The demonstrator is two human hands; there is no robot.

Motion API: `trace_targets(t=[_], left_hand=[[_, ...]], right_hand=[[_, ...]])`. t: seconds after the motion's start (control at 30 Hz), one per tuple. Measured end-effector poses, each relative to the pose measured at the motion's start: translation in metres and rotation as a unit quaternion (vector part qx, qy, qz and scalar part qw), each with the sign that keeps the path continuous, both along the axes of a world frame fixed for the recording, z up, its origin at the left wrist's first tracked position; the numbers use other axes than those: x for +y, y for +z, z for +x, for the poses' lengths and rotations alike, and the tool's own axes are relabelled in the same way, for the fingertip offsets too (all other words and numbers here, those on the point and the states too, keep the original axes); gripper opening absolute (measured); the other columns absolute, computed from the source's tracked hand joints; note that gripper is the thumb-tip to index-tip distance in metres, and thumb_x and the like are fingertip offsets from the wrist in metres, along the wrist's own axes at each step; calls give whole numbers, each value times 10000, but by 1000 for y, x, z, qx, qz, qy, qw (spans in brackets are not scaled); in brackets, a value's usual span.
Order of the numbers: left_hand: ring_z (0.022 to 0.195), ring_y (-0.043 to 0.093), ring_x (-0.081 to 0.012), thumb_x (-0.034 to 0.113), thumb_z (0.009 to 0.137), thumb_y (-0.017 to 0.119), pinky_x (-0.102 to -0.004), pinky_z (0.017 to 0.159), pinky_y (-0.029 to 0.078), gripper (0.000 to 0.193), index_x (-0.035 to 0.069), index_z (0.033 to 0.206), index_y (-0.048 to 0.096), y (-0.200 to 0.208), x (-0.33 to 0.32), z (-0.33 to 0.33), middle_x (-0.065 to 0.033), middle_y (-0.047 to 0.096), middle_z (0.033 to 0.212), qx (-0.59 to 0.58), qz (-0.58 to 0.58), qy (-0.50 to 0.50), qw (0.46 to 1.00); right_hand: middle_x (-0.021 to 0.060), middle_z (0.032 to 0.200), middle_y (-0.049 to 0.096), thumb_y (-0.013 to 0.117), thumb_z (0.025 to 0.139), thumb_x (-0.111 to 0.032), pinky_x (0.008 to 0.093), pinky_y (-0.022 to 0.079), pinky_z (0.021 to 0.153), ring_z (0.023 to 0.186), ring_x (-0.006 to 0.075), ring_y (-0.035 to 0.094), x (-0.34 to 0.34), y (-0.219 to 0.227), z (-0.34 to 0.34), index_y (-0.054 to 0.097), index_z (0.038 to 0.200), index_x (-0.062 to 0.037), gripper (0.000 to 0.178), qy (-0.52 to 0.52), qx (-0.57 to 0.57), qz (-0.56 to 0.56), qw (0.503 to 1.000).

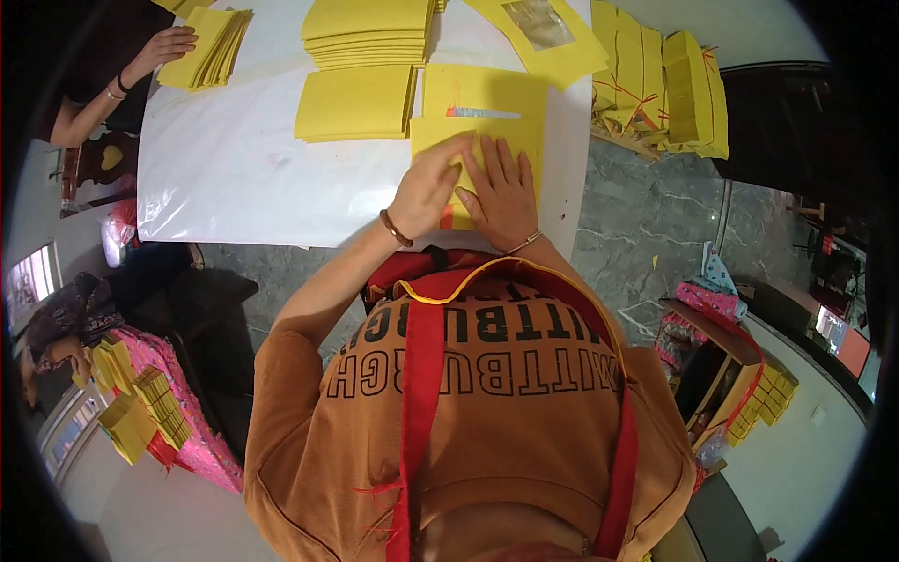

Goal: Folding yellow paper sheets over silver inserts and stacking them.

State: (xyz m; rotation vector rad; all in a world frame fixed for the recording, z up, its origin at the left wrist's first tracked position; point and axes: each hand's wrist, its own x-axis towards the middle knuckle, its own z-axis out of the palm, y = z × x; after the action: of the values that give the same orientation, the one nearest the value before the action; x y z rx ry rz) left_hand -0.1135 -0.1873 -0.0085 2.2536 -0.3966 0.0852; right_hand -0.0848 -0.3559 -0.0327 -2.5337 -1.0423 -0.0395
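Before us a white-covered table (225,187) carries a tall pile of yellow packets (367,37), with a lower yellow stack (354,101) just beside it on the near side. To the right of that stack, close to the table's near edge, lies the yellow paper (485,91) under both hands. The right hand (506,192) is spread flat on it, fingers apart and grasping nothing; the left hand (429,185) slants in with fingers together, its tips touching or nearly touching the right, and we cannot tell whether it pinches anything. We judge the step in hand to be smoothing or pressing the near layer down over the far one; the next move, we think, calls for even pressure and level edges. The paper looks flat and plain, its near layer slightly offset; we cannot tell if it is one folded sheet or two. Above that layer's edge shows a narrow greyish strip (485,113), and below the hands a small red patch (447,216).
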Motion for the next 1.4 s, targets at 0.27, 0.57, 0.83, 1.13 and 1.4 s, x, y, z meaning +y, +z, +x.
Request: trace_targets(t=[0.27, 0.57, 0.83, 1.13, 1.4], left_hand=[[1295, 273, -323, 501, 788, 542, -487, 1051, 180, 654, 184, 1337, 384, -10, -8, -4, -186, 304, 1386, -75, 247, 23, 966], [1288, 274, -321, 454, 827, 530, -485, 1028, 223, 586, 177, 1326, 398, -1, -12, -7, -180, 311, 1380, -103, 301, -1, 948], [837, 531, -233, 233, 733, 614, -319, 682, 453, 457, 27, 1133, 533, -1, -32, 6, -92, 568, 980, -174, 421, -13, 890], [836, 533, -216, 141, 657, 651, -330, 704, 428, 514, 92, 1157, 546, 77, 61, 25, -26, 584, 969, -213, 331, 35, 919], [996, 506, -217, 162, 633, 693, -368, 801, 405, 635, 171, 1234, 488, -15, 137, 36, -30, 553, 1089, -85, 406, 96, 905]], right_hand=[[138, 1408, 309, 443, 871, -365, 571, 163, 1028, 1310, 316, 261, -6, 6, 5, 385, 1331, -117, 525, 23, -23, -14, 999], [38, 1459, 244, 359, 921, -392, 683, 68, 970, 1339, 322, 199, -49, -10, 4, 323, 1374, -177, 503, -102, 11, -48, 994], [128, 1473, 177, 376, 924, -309, 471, 138, 1073, 1349, 325, 172, -57, -9, 15, 223, 1404, -62, 561, -71, 217, 239, 944], [169, 1433, 236, 372, 932, -240, 356, 188, 1073, 1323, 296, 232, -51, 10, 6, 239, 1378, 4, 525, -141, 260, 352, 888], [169, 1386, 320, 373, 937, -199, 349, 223, 1062, 1291, 276, 299, -57, -5, 4, 320, 1340, 16, 460, -140, 271, 342, 889]])
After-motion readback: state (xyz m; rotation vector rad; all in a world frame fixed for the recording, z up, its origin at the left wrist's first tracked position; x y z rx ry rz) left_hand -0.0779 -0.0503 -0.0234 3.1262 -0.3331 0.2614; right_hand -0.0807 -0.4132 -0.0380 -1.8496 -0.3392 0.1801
